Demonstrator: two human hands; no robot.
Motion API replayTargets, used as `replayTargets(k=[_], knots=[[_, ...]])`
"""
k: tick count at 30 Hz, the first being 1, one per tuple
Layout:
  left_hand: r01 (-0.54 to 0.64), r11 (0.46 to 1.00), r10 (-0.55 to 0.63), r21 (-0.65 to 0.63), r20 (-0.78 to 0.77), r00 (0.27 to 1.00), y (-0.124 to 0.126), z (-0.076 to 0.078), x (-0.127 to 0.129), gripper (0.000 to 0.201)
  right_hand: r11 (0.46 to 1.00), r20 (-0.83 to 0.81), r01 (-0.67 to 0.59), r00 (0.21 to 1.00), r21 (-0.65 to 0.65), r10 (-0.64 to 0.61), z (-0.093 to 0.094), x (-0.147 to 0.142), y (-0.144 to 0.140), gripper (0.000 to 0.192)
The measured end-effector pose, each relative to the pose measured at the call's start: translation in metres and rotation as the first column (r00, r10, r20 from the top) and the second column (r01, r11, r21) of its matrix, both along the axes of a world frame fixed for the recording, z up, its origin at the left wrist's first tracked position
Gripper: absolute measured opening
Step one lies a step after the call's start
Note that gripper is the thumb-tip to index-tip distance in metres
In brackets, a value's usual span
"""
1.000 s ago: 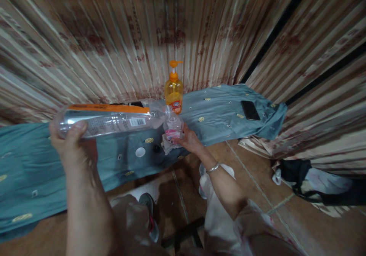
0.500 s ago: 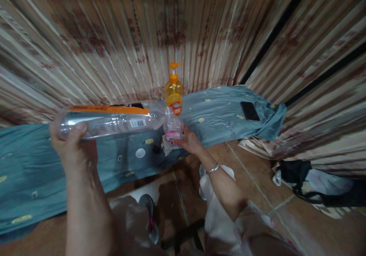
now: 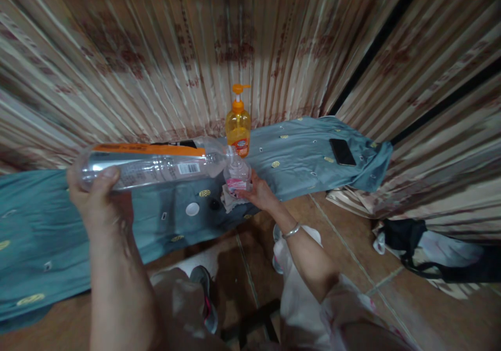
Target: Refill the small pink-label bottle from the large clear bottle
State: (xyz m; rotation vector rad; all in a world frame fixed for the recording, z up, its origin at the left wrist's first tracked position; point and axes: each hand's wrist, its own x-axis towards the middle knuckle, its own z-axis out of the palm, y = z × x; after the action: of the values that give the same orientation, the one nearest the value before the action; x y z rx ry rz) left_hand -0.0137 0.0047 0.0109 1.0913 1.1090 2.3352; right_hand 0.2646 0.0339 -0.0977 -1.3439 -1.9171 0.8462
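Note:
My left hand grips the base end of a large clear plastic bottle with an orange label, held on its side. The bottle's mouth rests over the opening of a small clear bottle with a pink label. My right hand steadies that small bottle, which stands upright on a blue-grey cloth. A crumpled rag lies under the small bottle. A white cap and a small dark cap rest on the cloth just left of it.
An orange pump bottle stands behind the small bottle against the striped curtain. A dark phone lies on the cloth at right. A black bag sits on the tiled floor at right. My knees are below.

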Motion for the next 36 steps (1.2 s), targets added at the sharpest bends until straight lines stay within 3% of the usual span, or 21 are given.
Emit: replayTargets(k=[8, 19, 26, 36], knots=[[0.003, 1.0, -0.003, 0.021, 0.018, 1.0, 0.0012, -0.0015, -0.001, 0.029, 1.0, -0.012, -0.008, 1.0, -0.001, 0.008, -0.0006, 0.0, 0.0, 0.061], [-0.018, 0.999, 0.015, -0.03, -0.088, 0.996, -0.0006, 0.0039, 0.0043, 0.033, 1.0, -0.002, 0.005, 1.0, 0.017, -0.005, -0.0007, 0.0003, -0.0008, 0.059], [0.008, 1.0, -0.008, 0.014, 0.011, 1.0, 0.0013, 0.0017, 0.0009, 0.034, 1.0, 0.01, 0.019, 1.0, 0.003, -0.019, -0.0016, 0.0003, 0.0006, 0.06], [0.015, 0.999, -0.017, 0.044, 0.037, 0.999, 0.0022, 0.0021, 0.0012, 0.037, 1.0, -0.033, -0.01, 0.999, 0.014, 0.01, -0.0021, 0.0006, 0.001, 0.06]])
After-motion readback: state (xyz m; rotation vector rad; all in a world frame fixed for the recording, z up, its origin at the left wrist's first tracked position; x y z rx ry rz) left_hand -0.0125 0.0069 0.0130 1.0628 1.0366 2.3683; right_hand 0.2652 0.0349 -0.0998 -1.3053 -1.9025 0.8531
